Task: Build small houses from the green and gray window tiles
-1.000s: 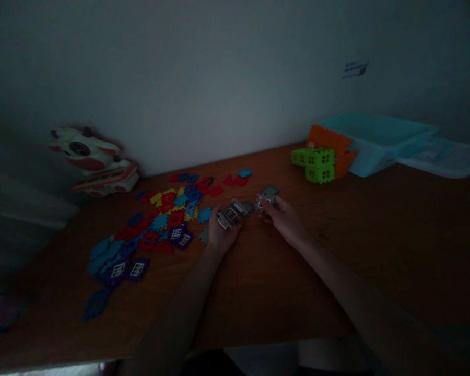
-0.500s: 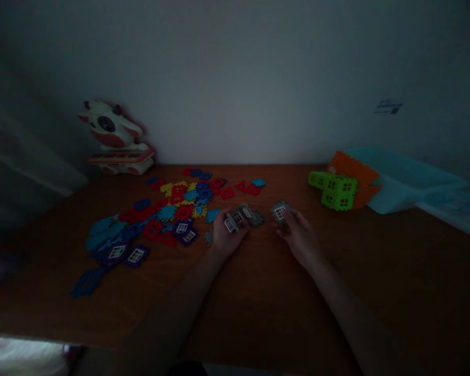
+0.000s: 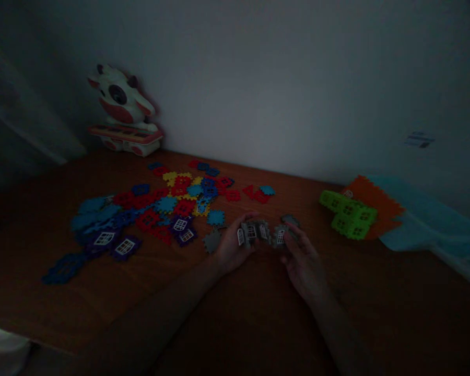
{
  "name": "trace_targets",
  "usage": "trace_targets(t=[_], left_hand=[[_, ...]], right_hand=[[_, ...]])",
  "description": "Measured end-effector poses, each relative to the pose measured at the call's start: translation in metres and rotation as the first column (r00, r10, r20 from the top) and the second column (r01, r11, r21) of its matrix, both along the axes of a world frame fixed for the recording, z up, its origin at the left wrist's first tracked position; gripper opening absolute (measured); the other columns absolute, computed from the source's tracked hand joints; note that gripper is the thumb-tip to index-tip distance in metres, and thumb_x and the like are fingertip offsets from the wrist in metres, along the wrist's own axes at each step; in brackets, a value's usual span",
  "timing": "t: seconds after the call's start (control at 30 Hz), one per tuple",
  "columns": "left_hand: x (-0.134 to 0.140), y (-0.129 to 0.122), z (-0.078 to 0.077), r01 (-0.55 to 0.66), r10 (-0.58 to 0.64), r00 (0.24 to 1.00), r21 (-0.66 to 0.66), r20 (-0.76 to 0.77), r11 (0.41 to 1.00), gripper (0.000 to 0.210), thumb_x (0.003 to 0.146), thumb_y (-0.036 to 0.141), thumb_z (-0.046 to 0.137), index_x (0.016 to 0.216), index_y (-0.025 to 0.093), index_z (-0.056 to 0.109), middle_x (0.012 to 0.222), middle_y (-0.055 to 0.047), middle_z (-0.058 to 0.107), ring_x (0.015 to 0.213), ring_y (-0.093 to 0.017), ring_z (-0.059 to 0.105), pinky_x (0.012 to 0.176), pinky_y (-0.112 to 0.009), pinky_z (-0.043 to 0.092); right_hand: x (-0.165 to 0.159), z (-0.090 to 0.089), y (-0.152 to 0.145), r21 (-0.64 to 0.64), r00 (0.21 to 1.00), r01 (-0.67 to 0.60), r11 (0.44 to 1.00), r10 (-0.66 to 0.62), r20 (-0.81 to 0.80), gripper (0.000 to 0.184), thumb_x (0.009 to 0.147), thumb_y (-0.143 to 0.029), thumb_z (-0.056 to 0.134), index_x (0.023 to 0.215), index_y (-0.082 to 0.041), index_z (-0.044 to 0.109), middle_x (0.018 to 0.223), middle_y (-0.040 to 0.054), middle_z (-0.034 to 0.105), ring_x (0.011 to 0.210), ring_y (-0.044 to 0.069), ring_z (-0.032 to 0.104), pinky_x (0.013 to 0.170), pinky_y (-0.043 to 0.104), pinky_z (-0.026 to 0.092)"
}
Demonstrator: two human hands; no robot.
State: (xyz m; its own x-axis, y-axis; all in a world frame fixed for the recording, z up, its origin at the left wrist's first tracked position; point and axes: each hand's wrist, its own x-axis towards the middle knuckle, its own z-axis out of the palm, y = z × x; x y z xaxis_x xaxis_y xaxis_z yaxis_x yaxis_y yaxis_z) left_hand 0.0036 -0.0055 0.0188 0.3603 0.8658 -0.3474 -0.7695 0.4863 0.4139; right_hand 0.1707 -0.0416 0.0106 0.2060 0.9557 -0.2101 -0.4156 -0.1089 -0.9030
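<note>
My left hand [image 3: 235,245] is closed around several joined grey building tiles [image 3: 252,231] with white window frames, folded at angles to one another. Between the fingers of my right hand [image 3: 303,258] is a single grey window tile [image 3: 280,236], held close to the right end of the joined piece. Whether the two touch, I cannot tell. A flat grey tile [image 3: 212,241] lies on the table just left of my left wrist. Beyond my right fingertips another grey piece [image 3: 290,220] shows, partly hidden.
Red, blue, yellow and purple tiles [image 3: 180,225] lie scattered to the left on the wooden table [image 3: 243,318]. A cow-shaped toy keyboard [image 3: 125,133] stands at the back left. At right are a joined green tile structure [image 3: 350,214], an orange panel [image 3: 379,209] and a light-blue translucent thing [image 3: 411,230].
My right hand has brought its grey tile up beside the joined piece in my left hand, which has turned more upright. The camera view has tilted.
</note>
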Motion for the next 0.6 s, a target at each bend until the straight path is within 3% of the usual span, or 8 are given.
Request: trace_targets(t=[0.23, 0.4, 0.6], left_hand=[[-0.002, 0.001, 0.003, -0.001, 0.001, 1.000, -0.055, -0.006, 0.998, 0.031, 0.098, 0.031, 0.047, 0.089, 0.013, 0.070, 0.090, -0.009, 0.071, 0.073, -0.015, 0.067, 0.049, -0.019, 0.048], [0.002, 0.002, 0.004, -0.074, 0.070, 0.996, -0.066, -0.054, 0.995, 0.024, 0.093, 0.024, 0.049, 0.086, 0.014, 0.070, 0.084, -0.007, 0.070, 0.068, -0.014, 0.066, 0.048, -0.019, 0.047], [0.008, 0.004, 0.000, -0.162, 0.164, 0.977, 0.023, -0.139, 0.986, 0.022, 0.089, 0.024, 0.050, 0.092, 0.016, 0.070, 0.088, -0.006, 0.070, 0.073, -0.014, 0.066, 0.051, -0.020, 0.048]], right_hand=[[0.004, -0.003, 0.007, -0.086, 0.994, 0.047, 0.995, -0.056, -0.099, 0.043, 0.058, -0.035, 0.093, 0.096, -0.025, 0.077, 0.095, 0.0001, 0.074, 0.074, 0.011, 0.066, 0.062, 0.018, 0.057], [0.002, -0.010, 0.006, -0.130, 0.998, 0.057, 0.990, -0.053, 0.036, 0.053, 0.056, -0.032, 0.094, 0.105, -0.025, 0.074, 0.104, 0.0027, 0.075, 0.088, 0.017, 0.071, 0.076, 0.026, 0.061], [0.001, -0.022, 0.001, 0.126, 0.938, -0.011, 0.992, -0.033, 0.345, 0.057, 0.069, -0.042, 0.086, 0.119, -0.024, 0.066, 0.120, 0.0084, 0.072, 0.106, 0.024, 0.071, 0.094, 0.041, 0.059]])
